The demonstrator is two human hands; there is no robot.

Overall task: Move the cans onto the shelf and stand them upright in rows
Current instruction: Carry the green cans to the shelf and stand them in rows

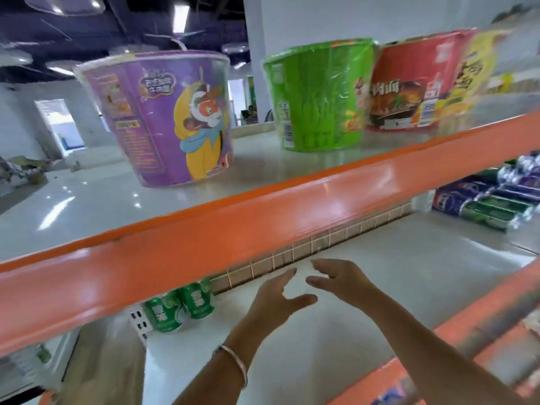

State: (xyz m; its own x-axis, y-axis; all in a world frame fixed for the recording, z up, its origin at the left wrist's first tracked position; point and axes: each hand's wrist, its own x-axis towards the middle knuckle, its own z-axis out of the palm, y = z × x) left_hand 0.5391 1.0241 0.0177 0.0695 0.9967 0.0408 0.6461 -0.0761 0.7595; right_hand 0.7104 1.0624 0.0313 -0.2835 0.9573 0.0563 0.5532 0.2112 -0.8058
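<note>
cans (pixel 181 308): two green, stood upright side by side at left end of shelf (pixel 380 258), under orange beam (pixel 233 217) | handling: judged light, stiff, slick, dentable; best gripped round mid-wall | left hand (pixel 274 299), right hand (pixel 339 279): empty, fingers (pixel 287 274) spread, over mid-shelf, apart from cans | packs (pixel 491 197) lay far right

Cans (pixel 181 306) stand on shelf (pixel 380 258), left of hands (pixel 309 287).

left hand (pixel 273 299) open, right hand (pixel 340 277) open, fingertips near
</note>
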